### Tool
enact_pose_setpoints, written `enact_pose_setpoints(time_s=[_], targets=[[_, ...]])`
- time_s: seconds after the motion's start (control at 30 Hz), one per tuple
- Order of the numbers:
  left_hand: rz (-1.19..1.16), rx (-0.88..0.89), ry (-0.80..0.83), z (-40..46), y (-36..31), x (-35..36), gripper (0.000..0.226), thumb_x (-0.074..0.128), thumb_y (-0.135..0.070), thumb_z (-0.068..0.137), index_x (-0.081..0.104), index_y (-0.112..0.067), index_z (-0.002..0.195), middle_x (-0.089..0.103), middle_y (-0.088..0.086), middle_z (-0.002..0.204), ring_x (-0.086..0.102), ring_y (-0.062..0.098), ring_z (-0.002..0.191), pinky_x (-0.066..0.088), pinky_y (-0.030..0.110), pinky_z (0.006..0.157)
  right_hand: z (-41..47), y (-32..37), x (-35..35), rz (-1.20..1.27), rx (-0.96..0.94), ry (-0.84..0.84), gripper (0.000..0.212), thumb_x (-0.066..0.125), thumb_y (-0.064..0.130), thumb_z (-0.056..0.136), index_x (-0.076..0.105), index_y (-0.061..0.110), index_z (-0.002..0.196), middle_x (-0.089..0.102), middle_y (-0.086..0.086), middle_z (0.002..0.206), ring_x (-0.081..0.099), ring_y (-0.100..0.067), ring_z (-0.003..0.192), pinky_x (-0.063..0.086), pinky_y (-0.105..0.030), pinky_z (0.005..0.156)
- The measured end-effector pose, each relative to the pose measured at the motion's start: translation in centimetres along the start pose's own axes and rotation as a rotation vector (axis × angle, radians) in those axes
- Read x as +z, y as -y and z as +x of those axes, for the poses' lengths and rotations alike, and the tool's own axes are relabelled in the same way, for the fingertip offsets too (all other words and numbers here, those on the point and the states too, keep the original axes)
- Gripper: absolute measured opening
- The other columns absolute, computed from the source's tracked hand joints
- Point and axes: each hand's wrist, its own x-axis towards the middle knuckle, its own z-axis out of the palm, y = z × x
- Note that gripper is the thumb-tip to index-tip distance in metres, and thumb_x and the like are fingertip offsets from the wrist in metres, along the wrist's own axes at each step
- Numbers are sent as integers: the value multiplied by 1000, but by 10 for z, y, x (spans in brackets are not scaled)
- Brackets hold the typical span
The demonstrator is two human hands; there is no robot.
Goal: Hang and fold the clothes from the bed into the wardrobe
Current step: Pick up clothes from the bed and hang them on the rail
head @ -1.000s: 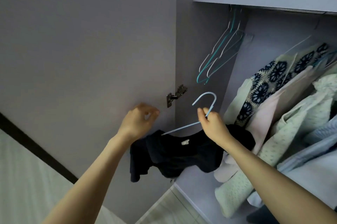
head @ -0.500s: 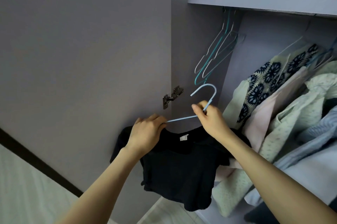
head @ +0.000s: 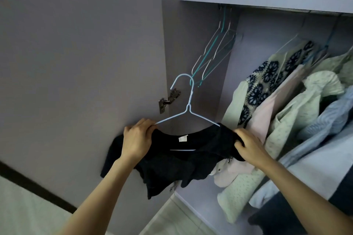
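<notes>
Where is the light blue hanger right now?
In the head view it sits centre frame, in front of the wardrobe's door hinge: the light blue hanger is threaded into the black top, between the left hand and right hand.

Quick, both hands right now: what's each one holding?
Left hand: grips the black top at the light blue hanger's left end.
Right hand: grips the top's right shoulder.
</notes>
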Motion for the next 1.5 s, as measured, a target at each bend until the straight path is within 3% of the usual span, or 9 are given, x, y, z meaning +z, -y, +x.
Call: enact_pose_setpoints(time_s=[0.13,0.3,0.5,0.73,0.93,1.0,1.17,1.33,1.5], targets=[[-86,23,110,5,-3,21,16,49,-13,98,65,-13,96,62,-4,95,57,23,90,20,28,77,-11,2,-24,-145,-64,70,11,54,8,86,48,9,77,49,0,84,53,-24,78,45,-39,69],[-114,18,266,23,-23,55,18,51,-12,96,67,-10,104,69,5,102,62,30,99,43,38,88,-31,3,-58,-74,94,426,7,46,18,92,49,17,86,60,-2,87,56,-16,79,46,-35,75],[-26,52,450,58,-76,75,43,46,-20,95,47,-23,138,50,6,140,48,32,125,40,41,102,-34,33,-89,214,311,339,28,48,11,92,38,16,67,39,2,65,37,-8,59,29,-21,53],[47,220,208,100,-119,46,35,47,-17,92,53,-13,126,51,13,129,46,35,119,39,42,93,-8,71,-102,570,521,166,21,48,9,92,57,-7,102,50,-11,91,48,-22,83,35,-29,72],[99,477,-21,150,-141,-14,41,48,-17,92,48,-15,133,48,9,129,43,30,119,34,42,96,22,114,-112,735,564,-46,14,51,14,93,60,9,84,61,-9,84,58,-19,78,44,-29,74],[81,563,-97,164,-150,-32,44,52,-16,90,46,-11,134,44,13,135,39,31,123,34,44,98,33,128,-113,710,587,-160,20,49,16,94,60,2,100,63,-19,105,60,-25,93,45,-32,85],[-32,676,-307,192,-173,-58,66,64,-5,78,40,-8,140,31,23,147,25,41,137,33,55,103,71,158,-108,699,591,-351,27,39,15,99,56,0,114,60,-10,99,54,-19,85,39,-25,65],[70,777,-303,225,-193,-59,87,58,-23,86,2,-24,152,-2,18,158,-4,39,145,2,52,115,116,166,-101,599,567,-499,32,38,18,99,52,9,126,58,-4,106,56,-17,92,38,-20,71],[97,822,-388,246,-190,-40,102,58,-36,82,-24,-31,142,-9,16,158,-14,38,143,-6,53,115,159,147,-98,449,566,-633,34,37,13,95,49,3,126,56,-16,125,55,-29,111,35,-20,75]])
